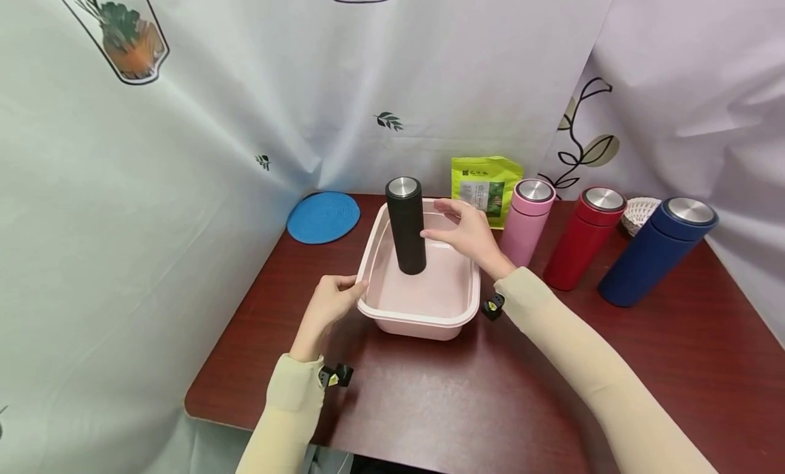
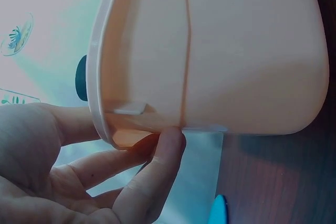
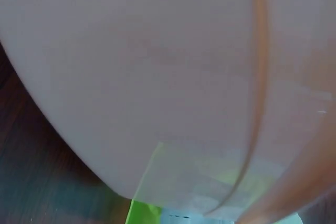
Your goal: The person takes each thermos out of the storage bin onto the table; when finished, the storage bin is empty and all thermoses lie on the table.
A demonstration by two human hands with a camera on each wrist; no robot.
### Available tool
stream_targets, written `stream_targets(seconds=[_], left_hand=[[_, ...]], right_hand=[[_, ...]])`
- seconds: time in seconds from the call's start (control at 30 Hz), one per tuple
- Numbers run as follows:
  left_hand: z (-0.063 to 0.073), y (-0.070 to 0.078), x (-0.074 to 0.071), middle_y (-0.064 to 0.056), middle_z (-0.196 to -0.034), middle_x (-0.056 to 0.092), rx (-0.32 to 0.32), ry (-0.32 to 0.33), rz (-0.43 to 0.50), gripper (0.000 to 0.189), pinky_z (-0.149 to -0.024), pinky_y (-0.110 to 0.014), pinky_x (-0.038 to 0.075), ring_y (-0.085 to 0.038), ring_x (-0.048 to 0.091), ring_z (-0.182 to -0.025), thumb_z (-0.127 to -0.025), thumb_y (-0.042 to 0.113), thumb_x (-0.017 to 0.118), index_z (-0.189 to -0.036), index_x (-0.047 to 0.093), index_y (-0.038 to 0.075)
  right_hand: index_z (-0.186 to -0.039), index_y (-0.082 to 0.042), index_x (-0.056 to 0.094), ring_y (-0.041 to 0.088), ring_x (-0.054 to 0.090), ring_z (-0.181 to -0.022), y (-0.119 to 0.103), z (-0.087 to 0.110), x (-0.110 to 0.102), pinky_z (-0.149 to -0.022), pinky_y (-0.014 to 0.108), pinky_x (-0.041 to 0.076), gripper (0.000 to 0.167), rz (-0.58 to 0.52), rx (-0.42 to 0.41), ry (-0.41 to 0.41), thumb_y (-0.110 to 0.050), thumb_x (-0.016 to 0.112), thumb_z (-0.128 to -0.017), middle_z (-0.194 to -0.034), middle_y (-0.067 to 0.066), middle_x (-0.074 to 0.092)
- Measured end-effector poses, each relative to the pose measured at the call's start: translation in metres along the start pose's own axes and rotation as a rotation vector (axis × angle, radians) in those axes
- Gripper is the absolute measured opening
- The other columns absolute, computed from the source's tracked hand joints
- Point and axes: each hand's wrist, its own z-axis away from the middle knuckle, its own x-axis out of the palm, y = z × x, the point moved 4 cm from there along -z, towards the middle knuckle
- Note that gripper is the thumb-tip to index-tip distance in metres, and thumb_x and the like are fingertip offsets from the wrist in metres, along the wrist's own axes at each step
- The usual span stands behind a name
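Observation:
A pale pink plastic basin (image 1: 423, 320) sits on the table, and a black thermos (image 1: 407, 232) with a silver-topped lid stands upright inside it. My left hand (image 1: 331, 301) pinches the basin's left rim, thumb on top. The left wrist view shows the fingers of that hand (image 2: 167, 156) under the rim, against the outer wall. Over the basin's right side is my right hand (image 1: 469, 232), its fingers spread and its thumb tip right beside the thermos. Only the basin's outer wall (image 3: 157, 93) and a blurred forearm edge fill most of the right wrist view.
Pink (image 1: 524, 222), red (image 1: 582, 241) and blue (image 1: 655, 253) thermoses stand to the right. A green packet (image 1: 484, 171) is behind the basin, and a small woven basket (image 1: 634, 212) sits behind the red and blue ones. A round blue mat (image 1: 323, 217) lies back left.

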Motion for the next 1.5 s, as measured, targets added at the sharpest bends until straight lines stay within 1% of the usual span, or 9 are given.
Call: stream_targets(seconds=[0.17,0.33,0.5,0.7,0.87,1.0,1.27,1.37,1.5], left_hand=[[0.001,-0.003,0.003,-0.027,-0.110,0.069,-0.009,-0.001,0.009,0.035,-0.080,-0.039,0.057,-0.023,0.069,-0.089,-0.093,0.014,0.064,-0.120,0.066,-0.008],[0.001,-0.002,0.006,-0.026,-0.111,0.069,-0.012,-0.002,0.005,0.036,-0.080,-0.037,0.057,-0.023,0.069,-0.091,-0.092,0.015,0.065,-0.119,0.066,-0.007],[0.001,0.001,0.007,-0.025,-0.111,0.069,-0.006,-0.002,-0.003,0.036,-0.080,-0.034,0.056,-0.024,0.069,-0.092,-0.092,0.016,0.066,-0.119,0.067,-0.007],[0.001,0.002,0.006,-0.025,-0.111,0.069,0.000,-0.003,-0.024,0.036,-0.083,-0.038,0.056,-0.026,0.068,-0.097,-0.092,0.017,0.066,-0.119,0.067,-0.007],[0.000,0.001,0.003,-0.024,-0.113,0.069,0.002,0.006,-0.038,0.036,-0.087,-0.041,0.055,-0.029,0.066,-0.105,-0.092,0.018,0.066,-0.119,0.067,-0.006],[-0.001,0.002,0.000,-0.025,-0.113,0.068,0.014,0.018,-0.050,0.035,-0.084,-0.040,0.056,-0.029,0.066,-0.102,-0.092,0.016,0.065,-0.118,0.067,-0.007],[-0.001,0.004,0.000,-0.025,-0.110,0.069,0.009,0.025,-0.067,0.035,-0.076,-0.034,0.056,-0.022,0.068,-0.085,-0.093,0.016,0.064,-0.119,0.067,-0.007],[0.000,0.003,0.000,-0.025,-0.109,0.070,0.000,0.030,-0.074,0.035,-0.074,-0.034,0.056,-0.020,0.068,-0.081,-0.093,0.017,0.064,-0.119,0.067,-0.007],[0.001,0.004,0.000,-0.025,-0.108,0.070,0.001,0.035,-0.080,0.035,-0.075,-0.035,0.056,-0.022,0.068,-0.082,-0.092,0.017,0.064,-0.118,0.067,-0.007]], right_hand=[[-0.130,-0.009,0.063,0.026,0.059,-0.122,0.005,-0.003,0.009,-0.104,0.033,0.045,0.069,-0.038,0.015,-0.047,-0.028,0.089,-0.070,-0.130,0.012,0.063],[-0.133,-0.008,0.060,0.025,0.057,-0.124,0.007,-0.004,0.013,-0.107,0.034,0.043,0.068,-0.078,0.011,-0.069,-0.023,0.088,-0.072,-0.133,0.013,0.062],[-0.134,-0.007,0.059,0.024,0.057,-0.125,0.005,-0.006,0.014,-0.106,0.032,0.044,0.069,-0.057,0.004,-0.077,-0.024,0.087,-0.073,-0.134,0.011,0.061],[-0.134,-0.008,0.059,0.024,0.056,-0.126,0.005,-0.009,0.016,-0.106,0.033,0.044,0.069,-0.051,0.013,-0.103,-0.024,0.087,-0.073,-0.134,0.010,0.062],[-0.138,-0.007,0.056,0.027,0.053,-0.130,0.003,-0.013,0.020,-0.108,0.035,0.041,0.071,-0.013,-0.013,-0.157,-0.026,0.086,-0.075,-0.138,0.011,0.059],[-0.141,-0.008,0.053,0.026,0.049,-0.133,0.002,-0.017,0.024,-0.111,0.036,0.039,0.074,0.026,-0.016,-0.192,-0.028,0.084,-0.077,-0.141,0.009,0.056],[-0.147,-0.008,0.044,0.030,0.047,-0.134,0.005,-0.019,0.029,-0.110,0.040,0.040,0.083,0.106,0.062,-0.252,-0.038,0.082,-0.078,-0.147,0.012,0.049],[-0.146,-0.007,0.045,0.030,0.049,-0.133,0.006,-0.019,0.030,-0.109,0.040,0.041,0.082,0.113,0.065,-0.264,-0.039,0.081,-0.079,-0.145,0.014,0.050],[-0.144,-0.006,0.048,0.029,0.050,-0.132,0.008,-0.020,0.032,-0.109,0.040,0.041,0.076,0.097,0.049,-0.266,-0.037,0.079,-0.082,-0.142,0.014,0.054]])
